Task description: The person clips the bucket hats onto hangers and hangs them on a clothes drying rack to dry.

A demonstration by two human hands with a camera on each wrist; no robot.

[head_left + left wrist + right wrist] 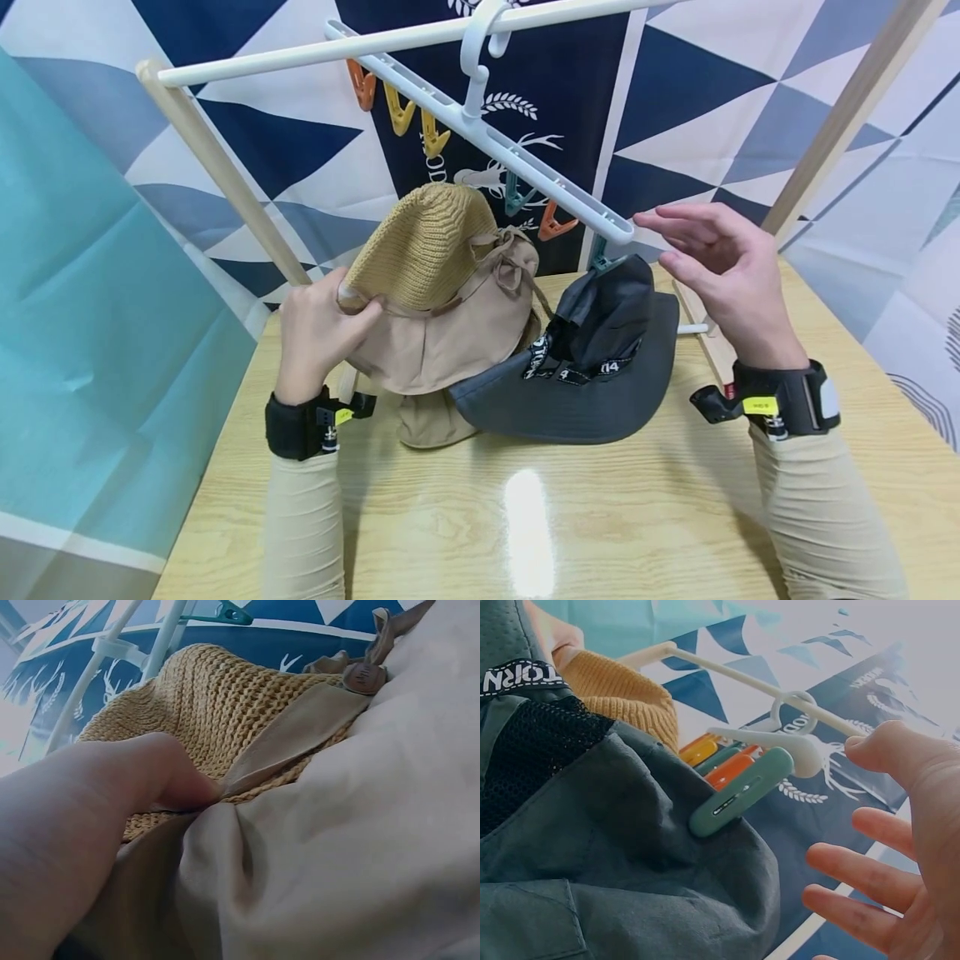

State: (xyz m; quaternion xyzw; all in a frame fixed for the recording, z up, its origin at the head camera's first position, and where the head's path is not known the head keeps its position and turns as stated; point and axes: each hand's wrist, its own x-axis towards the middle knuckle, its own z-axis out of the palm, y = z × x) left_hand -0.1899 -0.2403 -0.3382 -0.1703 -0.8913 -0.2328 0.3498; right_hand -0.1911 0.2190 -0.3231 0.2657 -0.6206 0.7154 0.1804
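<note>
While pinching with the left hand (318, 333) a floppy mustard-knit, beige-brimmed hat (442, 287) near the wooden table's (420, 533) far-left corner, alongside a charcoal cloth hat (600, 400) clipped to the white plastic hanger's (483, 132) near-right end, holds the right hand (727, 271) loosely spread nearby.

Tan hat (420, 250) in the left hand (322, 329), dark grey hat (592, 400) beside the right hand (738, 275).

The tan hat's ribbed crown stands right of the left hand's pinch, its beige cloth brim spreading below, a bow (508, 271) farther right. The dark grey hat, with lettered tape and mesh, hangs by its crown from a green clip (739, 793), left of the right hand.
</note>
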